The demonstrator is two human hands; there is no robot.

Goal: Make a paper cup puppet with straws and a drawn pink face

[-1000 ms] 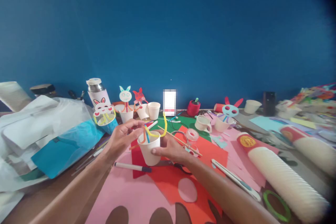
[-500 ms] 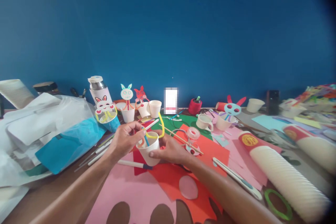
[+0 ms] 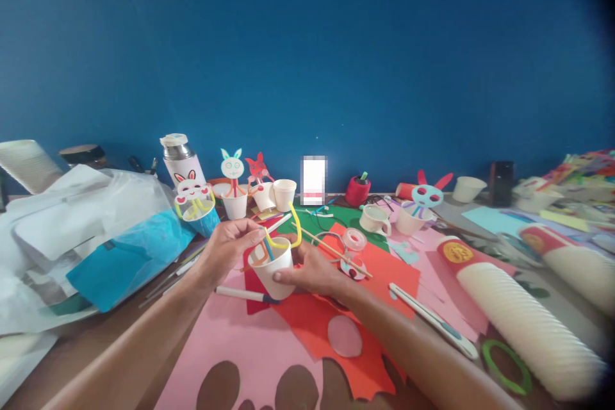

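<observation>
My right hand [image 3: 312, 269] is wrapped round a white paper cup [image 3: 276, 275], its thumb on the near side and the cup tilted slightly. A bent yellow pipe cleaner [image 3: 296, 230] rises above the cup's rim. Inside the cup stand a blue strip [image 3: 270, 250] and an orange strip [image 3: 261, 255]. At the rim's left, my left hand [image 3: 235, 240] pinches the upper ends of these pipe cleaners; the fingertips partly hide which piece they grip. Under the cup lie a white marker [image 3: 245, 295] and red paper [image 3: 307, 320].
Paper rabbit figures in cups, including a white-faced one [image 3: 233, 166] and a blue-faced one [image 3: 426, 197], stand at the back. To the right are a white cutter [image 3: 432, 320], a green tape roll [image 3: 507, 366] and stacked paper cups [image 3: 523, 327]. Plastic bags [image 3: 96, 218] lie left.
The left hand's fingertips have lifted slightly up and left from inside the cup's rim. The cup and right hand have shifted up a little, as has the whole view.
</observation>
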